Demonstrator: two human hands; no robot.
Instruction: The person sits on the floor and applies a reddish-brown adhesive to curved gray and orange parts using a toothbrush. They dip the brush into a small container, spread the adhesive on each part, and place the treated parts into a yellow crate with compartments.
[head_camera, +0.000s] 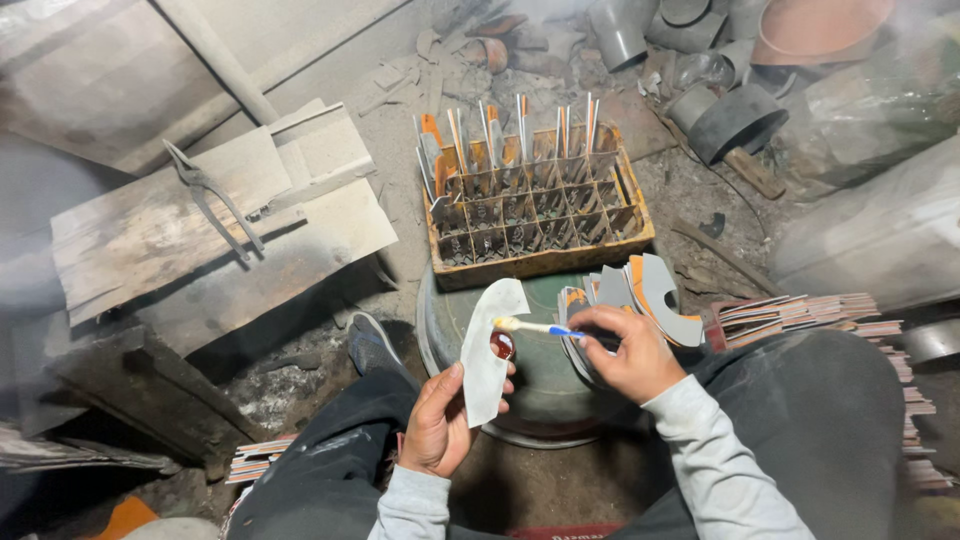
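Note:
My left hand (438, 425) grips a curved grey cardboard piece (487, 350) by its lower end, held upright over my lap. My right hand (628, 352) holds a toothbrush (535, 327) with a blue and white handle, its bristle end touching the upper part of the piece. Below the brush, a small round container of reddish-brown liquid (502, 345) shows beside my left fingers. A fan of similar grey and orange cut pieces (640, 290) leans behind my right hand. Everything sits over a round dark-green metal drum lid (545, 380).
A wooden divided crate (540, 215) with several upright card pieces stands beyond the drum. Pliers (212, 200) lie on a dusty board at left. Stacks of flat card pieces (800, 312) sit at right. Pipe sections and pots clutter the back. My shoe (372, 345) rests at left.

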